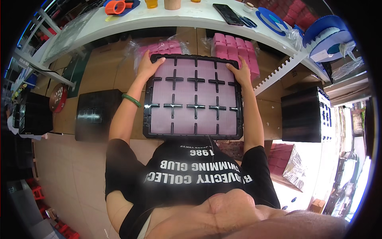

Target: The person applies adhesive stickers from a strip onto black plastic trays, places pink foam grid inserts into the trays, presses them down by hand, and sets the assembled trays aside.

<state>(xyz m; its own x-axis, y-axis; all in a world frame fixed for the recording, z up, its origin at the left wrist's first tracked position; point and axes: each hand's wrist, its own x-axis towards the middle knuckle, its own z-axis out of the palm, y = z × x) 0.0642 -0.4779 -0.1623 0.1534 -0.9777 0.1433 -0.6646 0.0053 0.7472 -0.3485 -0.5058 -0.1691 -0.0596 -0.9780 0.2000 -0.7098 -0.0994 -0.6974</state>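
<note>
Between my two hands is a black plastic tray (147, 119) with rows of cross-shaped ridges and pale pink-purple flat areas between them. My left hand (150, 67) grips its far left corner, thumb over the rim and fingers outside. At the far right corner, my right hand (241, 73) holds the rim the same way, thumb on top. The tray's near edge lies close to my black shirt. Fingers beneath the rim are partly hidden. A green bangle (131, 100) circles my left wrist.
Pink blocks in clear plastic (234, 49) sit beyond the tray, under a white shelf (159, 22) bearing a phone (227, 14) and an orange ring-shaped object (114, 7). Black stacks stand left (99, 115) and right (300, 115). Blue reels (326, 36) are at far right, beside a toothed white bar (280, 69).
</note>
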